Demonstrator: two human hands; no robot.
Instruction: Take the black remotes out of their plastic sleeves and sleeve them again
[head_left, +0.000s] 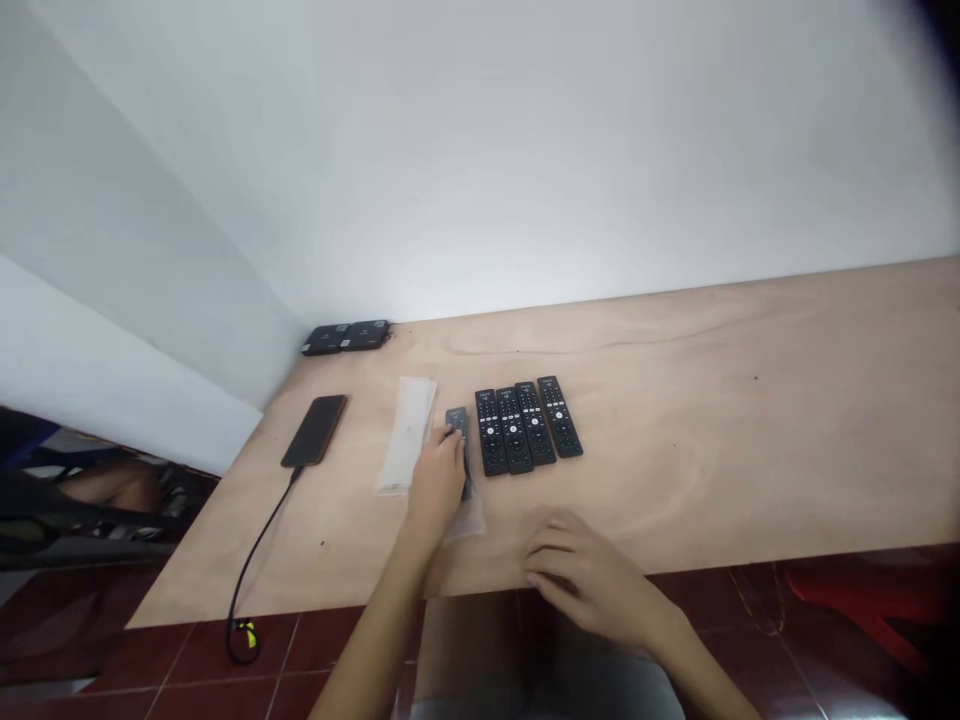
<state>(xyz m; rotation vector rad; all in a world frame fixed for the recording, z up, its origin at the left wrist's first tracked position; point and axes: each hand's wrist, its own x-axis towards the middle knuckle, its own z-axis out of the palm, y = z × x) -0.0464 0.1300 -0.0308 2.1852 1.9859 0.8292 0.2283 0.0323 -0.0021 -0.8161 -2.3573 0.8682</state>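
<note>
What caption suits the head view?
Left hand on a slim black remote control, beside four others on a pale wooden tabletop.

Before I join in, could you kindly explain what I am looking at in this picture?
There is no machine: these are a person's bare hands, seen from a camera worn on the head, looking forward and down. On the wooden table lie four remotes side by side, some pale plastic sleeves, a phone with a cable, and two black boxes at the back. The left hand is on a fifth remote, apparently sleeved; its grip is unclear. The right hand, loosely curled near the front edge, shows nothing held.
</note>
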